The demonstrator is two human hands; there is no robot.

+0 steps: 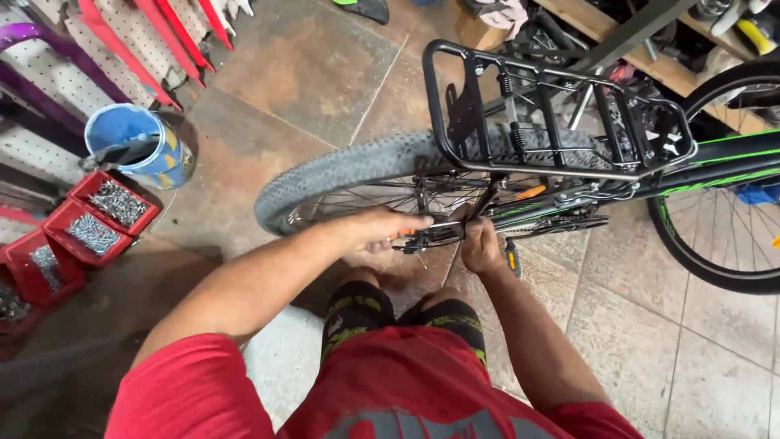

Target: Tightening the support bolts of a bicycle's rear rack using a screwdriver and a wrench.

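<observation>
A black bicycle with green trim stands in front of me, its rear wheel and black rear carrier rack closest. My left hand reaches across to the wheel's hub and grips a tool with an orange handle. My right hand is closed around the frame end beside the hub, below the rack's strut. The tool's tip is hidden behind the spokes and my fingers.
Red bins of screws sit on the floor at left, next to a blue bucket. Red and purple bicycle frames lean along the upper left. Another bicycle wheel and wooden shelving are at right. The floor is tiled.
</observation>
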